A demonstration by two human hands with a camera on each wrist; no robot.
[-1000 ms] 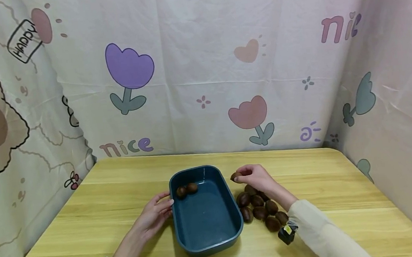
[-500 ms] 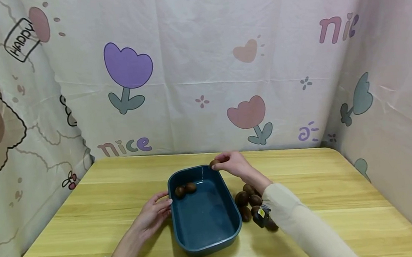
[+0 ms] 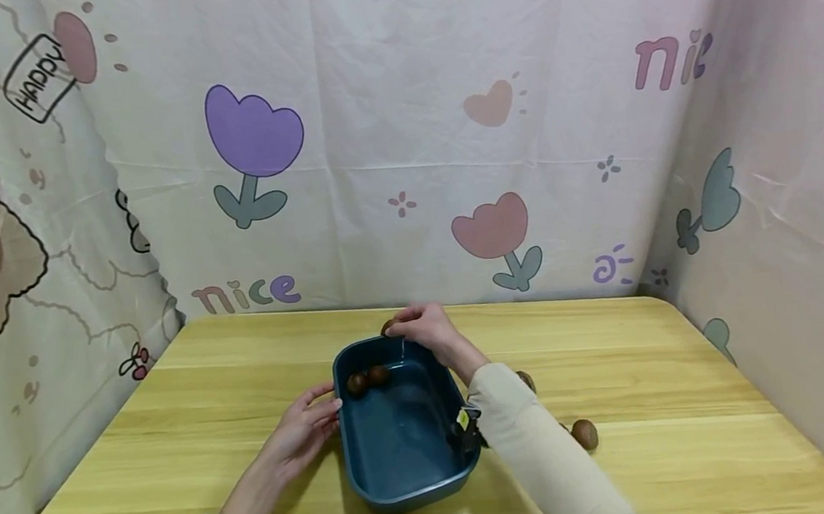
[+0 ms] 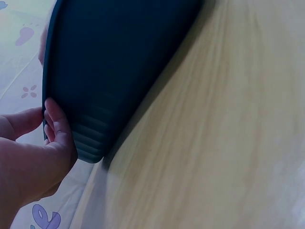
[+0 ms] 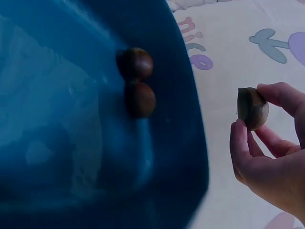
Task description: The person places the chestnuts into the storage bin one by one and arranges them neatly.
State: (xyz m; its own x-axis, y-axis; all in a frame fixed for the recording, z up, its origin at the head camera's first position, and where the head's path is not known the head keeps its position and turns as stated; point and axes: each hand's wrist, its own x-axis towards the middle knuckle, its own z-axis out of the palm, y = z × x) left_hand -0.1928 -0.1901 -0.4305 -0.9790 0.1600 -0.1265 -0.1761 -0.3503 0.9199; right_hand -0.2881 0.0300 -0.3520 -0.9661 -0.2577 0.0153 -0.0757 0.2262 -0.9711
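Centre left, the left hand's (image 3: 305, 431) loosely extended fingers rest against the tub (image 3: 402, 446). Two chestnuts (image 5: 140, 100) lie in its upper-left corner. Upper centre, the right hand (image 3: 430, 329) pinches another chestnut (image 5: 258, 109) by the far rim; best lowered inside before loosening.

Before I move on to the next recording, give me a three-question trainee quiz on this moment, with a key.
1. Count: how many chestnuts can be seen inside the blue container?
2. Choose: the right hand
A) is empty
B) pinches a single chestnut
C) grips the blue container
3. True or false: the left hand touches the blue container's side.

Key: 1. Two. 2. B. 3. True.
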